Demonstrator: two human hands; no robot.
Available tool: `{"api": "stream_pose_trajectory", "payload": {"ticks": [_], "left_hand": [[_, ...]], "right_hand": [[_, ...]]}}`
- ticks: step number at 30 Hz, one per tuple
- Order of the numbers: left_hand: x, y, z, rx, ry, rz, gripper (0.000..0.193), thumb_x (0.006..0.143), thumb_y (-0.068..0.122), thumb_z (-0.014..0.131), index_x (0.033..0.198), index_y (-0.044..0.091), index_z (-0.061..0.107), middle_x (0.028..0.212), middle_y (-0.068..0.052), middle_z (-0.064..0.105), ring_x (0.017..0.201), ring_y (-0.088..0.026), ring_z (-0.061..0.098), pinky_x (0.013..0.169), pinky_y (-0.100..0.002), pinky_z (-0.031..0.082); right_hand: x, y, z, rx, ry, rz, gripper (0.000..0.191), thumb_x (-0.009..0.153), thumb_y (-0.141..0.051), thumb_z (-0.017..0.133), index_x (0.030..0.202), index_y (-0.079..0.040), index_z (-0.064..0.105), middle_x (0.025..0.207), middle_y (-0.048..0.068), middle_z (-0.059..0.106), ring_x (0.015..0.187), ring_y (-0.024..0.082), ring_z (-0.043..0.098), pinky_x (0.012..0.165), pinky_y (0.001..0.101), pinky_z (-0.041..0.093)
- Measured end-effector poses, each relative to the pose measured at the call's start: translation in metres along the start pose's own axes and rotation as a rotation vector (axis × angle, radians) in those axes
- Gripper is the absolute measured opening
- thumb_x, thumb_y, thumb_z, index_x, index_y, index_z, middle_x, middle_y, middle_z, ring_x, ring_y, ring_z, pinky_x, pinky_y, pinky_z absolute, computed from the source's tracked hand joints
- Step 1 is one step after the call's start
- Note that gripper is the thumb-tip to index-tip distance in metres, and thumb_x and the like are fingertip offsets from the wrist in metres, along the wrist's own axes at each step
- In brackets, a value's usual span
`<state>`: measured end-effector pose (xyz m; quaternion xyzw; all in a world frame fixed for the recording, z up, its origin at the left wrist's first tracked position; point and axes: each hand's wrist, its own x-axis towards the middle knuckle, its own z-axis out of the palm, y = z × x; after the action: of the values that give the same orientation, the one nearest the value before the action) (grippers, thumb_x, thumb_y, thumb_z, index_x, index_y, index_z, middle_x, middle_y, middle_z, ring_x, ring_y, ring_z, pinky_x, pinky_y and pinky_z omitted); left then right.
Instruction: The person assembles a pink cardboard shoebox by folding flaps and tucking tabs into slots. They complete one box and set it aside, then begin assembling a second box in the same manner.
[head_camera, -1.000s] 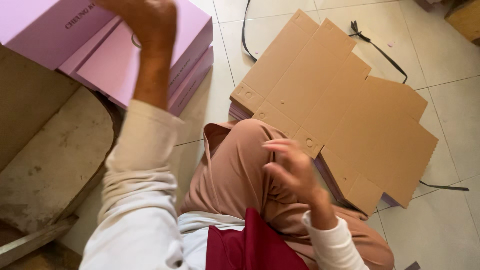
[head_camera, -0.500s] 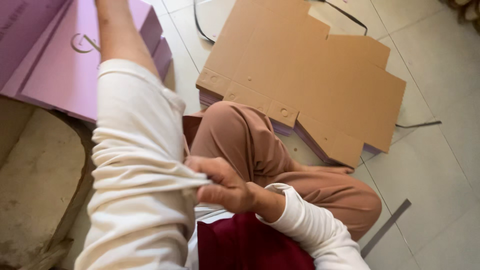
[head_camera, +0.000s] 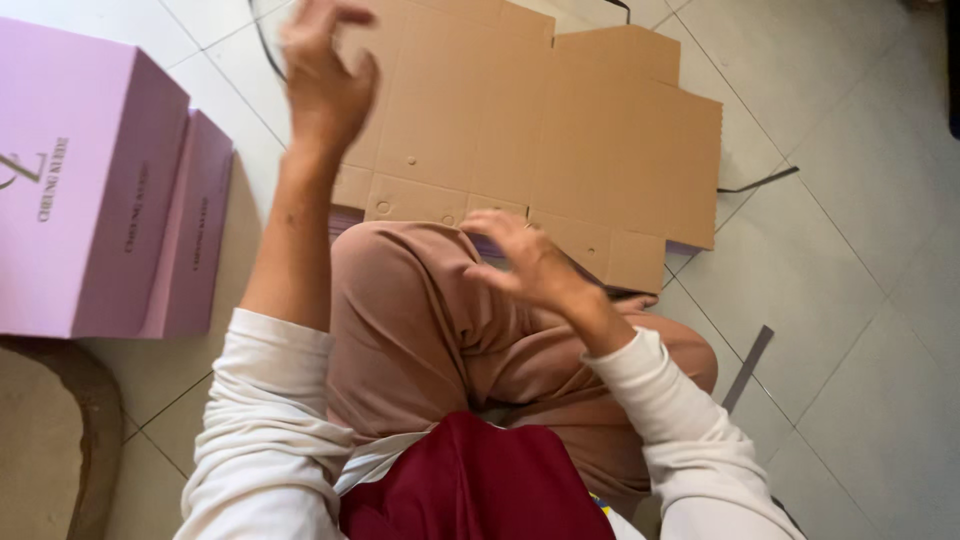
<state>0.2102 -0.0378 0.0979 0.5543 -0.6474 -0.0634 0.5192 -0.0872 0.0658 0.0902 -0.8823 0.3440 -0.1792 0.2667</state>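
The left hand (head_camera: 325, 85) hangs raised, fingers loosely curled and holding nothing, over the left edge of the flat cardboard sheet (head_camera: 540, 130) on the tiled floor (head_camera: 850, 300). The right hand (head_camera: 525, 262), fingers spread and released, hovers at the sheet's near edge above the knee; 2 purple boxes (head_camera: 110, 200) stand apart to the left.

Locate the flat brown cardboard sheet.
In the head view, the flat cardboard sheet lies on the tiled floor at top centre, beyond the knee, right of the purple boxes.

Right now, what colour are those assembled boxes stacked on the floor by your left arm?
The boxes are pale purple, clearest in the head view.
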Motion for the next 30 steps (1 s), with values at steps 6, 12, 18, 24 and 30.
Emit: {"api": "stream_pose_trajectory", "payload": {"ticks": [6, 12, 18, 24, 30], "left_hand": [[-0.093, 0.038, 0.145, 0.437, -1.054, -0.145, 0.101, 0.06, 0.034, 0.095, 0.149, 0.026, 0.046, 0.158, -0.011, 0.035, 0.146, -0.039, 0.031, 0.112, -0.07, 0.026], [-0.133, 0.019, 0.175, 0.428, -0.956, 0.031, 0.093, 0.074, 0.031, 0.088, 0.153, 0.036, 0.039, 0.162, -0.014, 0.023, 0.145, -0.043, 0.027, 0.11, -0.077, 0.023], [-0.131, 0.017, 0.171, 0.36, -1.118, -0.063, 0.099, 0.066, 0.02, 0.087, 0.153, 0.031, 0.041, 0.162, -0.019, 0.021, 0.145, -0.046, 0.025, 0.11, -0.073, 0.023], [-0.119, 0.012, 0.158, 0.234, -1.191, -0.13, 0.079, 0.057, 0.019, 0.088, 0.133, 0.025, 0.065, 0.156, -0.014, 0.033, 0.142, -0.04, 0.032, 0.112, -0.062, 0.031], [-0.1, 0.011, 0.146, -0.01, -1.115, -0.247, 0.026, 0.074, 0.027, 0.082, 0.097, 0.015, 0.081, 0.113, -0.009, 0.073, 0.111, -0.032, 0.064, 0.097, -0.044, 0.049]], "right_hand": [[-0.023, 0.116, 0.022, -0.269, -0.005, 0.224, 0.08, 0.07, -0.035, 0.09, 0.139, -0.01, 0.056, 0.152, 0.013, 0.046, 0.14, 0.036, 0.041, 0.11, 0.0566, 0.033], [-0.021, 0.14, 0.048, -0.267, -0.033, 0.238, 0.077, 0.067, -0.027, 0.093, 0.136, -0.017, 0.06, 0.151, 0.002, 0.05, 0.14, 0.03, 0.047, 0.115, 0.0516, 0.039], [-0.013, 0.134, 0.032, -0.147, -0.158, 0.344, 0.072, 0.063, -0.025, 0.094, 0.13, -0.021, 0.068, 0.146, 0.002, 0.052, 0.135, 0.033, 0.048, 0.108, 0.0508, 0.043], [-0.013, 0.128, 0.019, 0.017, -0.216, 0.322, 0.052, 0.078, -0.022, 0.083, 0.129, -0.022, 0.071, 0.147, 0.007, 0.052, 0.134, 0.033, 0.048, 0.107, 0.0464, 0.045], [-0.014, 0.128, 0.016, 0.162, -0.153, 0.408, 0.033, 0.101, -0.028, 0.062, 0.126, -0.009, 0.069, 0.128, 0.008, 0.064, 0.124, 0.029, 0.054, 0.106, 0.0441, 0.045]]}}
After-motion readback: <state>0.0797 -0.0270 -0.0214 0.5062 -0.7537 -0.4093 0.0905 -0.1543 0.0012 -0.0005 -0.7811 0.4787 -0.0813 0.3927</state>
